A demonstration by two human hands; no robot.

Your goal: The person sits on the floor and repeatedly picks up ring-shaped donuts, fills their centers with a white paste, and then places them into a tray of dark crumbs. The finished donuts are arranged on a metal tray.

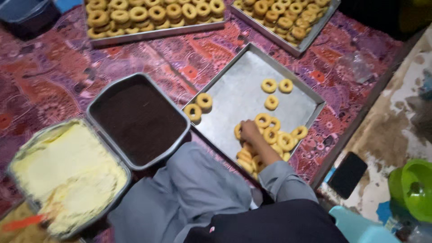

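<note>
Nearest, at six o'clock, are the person's grey trouser knee (180,198) and grey sleeve (283,180). From the sleeve one hand (250,131) reaches toward twelve o'clock into a steel tray (234,90); by its side of the body it reads as the right, though I cannot be sure. Its fingers are curled down on a ring cookie (238,131) at the edge of a heap, and whether they pinch it or only rest on it I cannot tell. The left hand is out of sight.

The cookies (279,137) are small golden-brown rings with a hole, dry and matt. Judging by looks, they are light, stiff and crumbly: best taken by the outer rim with a soft pinch, never squeezed across the hole. The heap sits at the tray's five o'clock corner; loose rings lie at nine and one o'clock.

At nine o'clock of the knee stands a pan of dark crumbs (137,119), and at eight o'clock a pan of pale yellow cream (67,173). Farthest, at twelve o'clock, two full trays (153,15) rest on the patterned cloth (49,76). A dark phone (347,174) lies at three o'clock.
</note>
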